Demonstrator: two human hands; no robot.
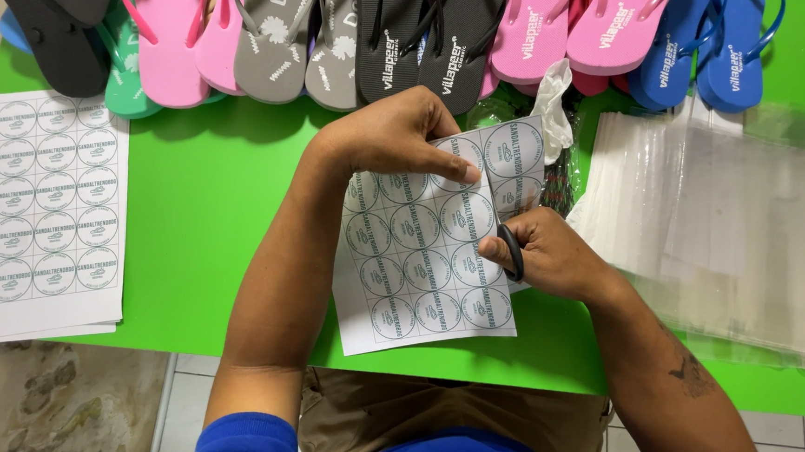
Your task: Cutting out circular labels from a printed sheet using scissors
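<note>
A white sheet of round labels (420, 253), each ringed in grey-green, sits at the centre of the view, gripped at its twelve o'clock edge by the left hand (397, 133) and at three o'clock by the right hand (544, 255). A stack of like label sheets (34, 211) lies at nine o'clock on the green worktop (215, 200). Clear plastic bags (728, 225) lie piled at three o'clock.

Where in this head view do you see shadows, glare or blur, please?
Head view: even, soft light; faint shadow under the flip-flops on the green table; mild sheen on the clear plastic bags; sticker sheet and both hands sharp, no motion blur.
</note>
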